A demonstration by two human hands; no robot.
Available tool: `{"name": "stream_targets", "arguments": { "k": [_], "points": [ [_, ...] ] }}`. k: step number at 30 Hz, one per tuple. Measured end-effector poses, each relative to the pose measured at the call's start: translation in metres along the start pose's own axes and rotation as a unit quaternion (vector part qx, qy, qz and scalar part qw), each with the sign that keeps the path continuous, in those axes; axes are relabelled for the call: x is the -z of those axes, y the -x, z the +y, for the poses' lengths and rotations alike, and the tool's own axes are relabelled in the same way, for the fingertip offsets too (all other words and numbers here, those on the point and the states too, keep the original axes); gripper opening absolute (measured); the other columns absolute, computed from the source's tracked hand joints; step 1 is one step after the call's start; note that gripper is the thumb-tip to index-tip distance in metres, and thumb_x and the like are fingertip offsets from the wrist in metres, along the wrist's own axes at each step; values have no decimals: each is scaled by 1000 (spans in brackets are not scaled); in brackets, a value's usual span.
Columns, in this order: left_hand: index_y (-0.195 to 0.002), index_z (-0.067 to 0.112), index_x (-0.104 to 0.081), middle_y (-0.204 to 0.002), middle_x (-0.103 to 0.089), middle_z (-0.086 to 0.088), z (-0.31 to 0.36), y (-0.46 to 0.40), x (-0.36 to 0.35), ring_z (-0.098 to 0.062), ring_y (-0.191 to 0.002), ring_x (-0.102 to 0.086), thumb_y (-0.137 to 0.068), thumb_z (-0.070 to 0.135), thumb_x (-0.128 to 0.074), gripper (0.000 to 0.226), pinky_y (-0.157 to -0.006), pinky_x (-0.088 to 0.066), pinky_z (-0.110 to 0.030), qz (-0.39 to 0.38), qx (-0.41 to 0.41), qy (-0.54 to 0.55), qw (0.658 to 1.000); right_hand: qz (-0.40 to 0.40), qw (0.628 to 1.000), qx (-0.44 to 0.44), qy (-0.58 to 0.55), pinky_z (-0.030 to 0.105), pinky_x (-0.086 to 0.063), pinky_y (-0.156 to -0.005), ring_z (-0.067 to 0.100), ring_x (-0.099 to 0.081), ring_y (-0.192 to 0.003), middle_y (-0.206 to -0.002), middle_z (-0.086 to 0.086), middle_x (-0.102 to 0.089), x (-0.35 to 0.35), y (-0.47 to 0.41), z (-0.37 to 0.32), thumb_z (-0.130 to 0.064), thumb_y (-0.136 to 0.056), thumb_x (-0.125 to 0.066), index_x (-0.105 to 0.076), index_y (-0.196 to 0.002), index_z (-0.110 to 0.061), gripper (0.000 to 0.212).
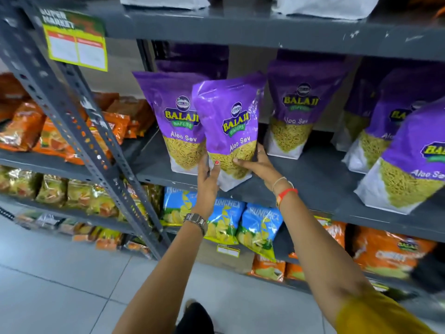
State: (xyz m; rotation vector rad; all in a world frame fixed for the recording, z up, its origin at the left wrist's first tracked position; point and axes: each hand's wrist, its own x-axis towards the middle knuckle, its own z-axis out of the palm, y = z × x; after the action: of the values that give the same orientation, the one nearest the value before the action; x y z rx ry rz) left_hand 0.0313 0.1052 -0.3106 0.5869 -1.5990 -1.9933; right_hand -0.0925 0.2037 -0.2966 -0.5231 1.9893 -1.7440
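A purple Aloo Sev packet [228, 126] is tilted at the front edge of the grey metal shelf [320, 179], its bottom corner hanging past the edge. My left hand [208, 178] grips its lower left side, thumb on the front. My right hand [257, 165] grips its lower right side, with the fingers curled round the packet. Another identical packet [173, 116] stands upright just behind it to the left.
More purple Aloo Sev packets [296, 109] stand along the same shelf to the right. Blue chip bags [260, 227] lie on the shelf below, orange snack bags [390, 254] beside them. A slotted grey upright [79, 131] and orange packets [29, 126] are left. Tiled floor lies below.
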Motion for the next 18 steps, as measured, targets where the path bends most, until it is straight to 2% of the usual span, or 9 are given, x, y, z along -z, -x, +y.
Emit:
{"name": "stream_targets", "arguments": {
  "k": [2, 6, 9, 11, 13, 14, 16, 18],
  "points": [
    [-142, 26, -32, -153, -32, -1, -2, -3, -3, -20, -139, -33, -89, 31, -54, 57, -109, -32, -63, -6, -20, -13, 1000, 7, 1000, 1, 4, 15, -49, -75, 11, -52, -107, -121, -2, -51, 0, 1, -3, -5, -76, -76, -31, -139, -14, 78],
    [-142, 22, -32, -152, -36, -5, -3, -10, -9, -23, -138, -36, -91, 22, -51, 54, -109, -33, -61, -27, -26, -40, 999, 39, 999, 5, 8, 12, -51, -59, 8, -60, -91, -110, 2, -61, 9, 8, -5, -7, -72, -80, -46, -116, -18, 57],
    [-140, 14, -34, -148, -39, -15, 5, -16, -24, -29, -134, -41, -95, 11, -45, 46, -108, -38, -55, -46, -31, -58, 997, 93, 995, 19, -31, 22, -56, -69, 6, -63, -86, -96, -6, -66, 26, 16, -2, -7, -72, -80, -52, -101, -23, 43],
    [-138, 12, -34, -139, -46, -22, 10, -23, -36, -25, -118, -53, -96, 4, -39, 43, -95, -47, -43, -69, -33, -73, 994, 131, 989, 33, -57, 32, -57, -77, 1, -63, -85, -94, -12, -66, 38, 21, 3, -8, -71, -80, -53, -100, -27, 44],
    [-138, 11, -35, -120, -53, -28, 13, -29, -48, -19, -94, -54, -97, 7, -39, 41, -80, -48, -38, -103, -29, -80, 991, 171, 982, 36, -73, 40, -58, -81, 4, -66, -87, -96, -9, -68, 49, 26, 7, -13, -68, -84, -56, -94, -30, 42],
    [-138, 11, -35, -114, -53, -21, 14, -32, -54, -19, -94, -52, -98, 11, -39, 40, -78, -48, -40, -120, -20, -83, 989, 192, 978, 32, -73, 45, -58, -84, 9, -67, -92, -99, -5, -69, 54, 29, 7, -21, -63, -87, -58, -91, -33, 42],
    [-138, 14, -34, -118, -50, -5, 15, -33, -65, -18, -104, -49, -98, 14, -38, 40, -76, -49, -36, -153, 8, -83, 985, 238, 970, 21, -39, 54, -54, -90, 25, -62, -108, -104, -5, -64, 63, 34, 10, -47, -47, -90, -61, -88, -44, 50],
    [-139, 17, -33, -121, -48, 0, 14, -32, -76, -17, -110, -48, -99, 13, -37, 41, -76, -50, -36, -181, 26, -88, 979, 263, 965, 7, -15, 56, -53, -91, 29, -58, -111, -102, -7, -50, 73, 40, 15, -52, -43, -86, -60, -87, -44, 52]
  ]
}}
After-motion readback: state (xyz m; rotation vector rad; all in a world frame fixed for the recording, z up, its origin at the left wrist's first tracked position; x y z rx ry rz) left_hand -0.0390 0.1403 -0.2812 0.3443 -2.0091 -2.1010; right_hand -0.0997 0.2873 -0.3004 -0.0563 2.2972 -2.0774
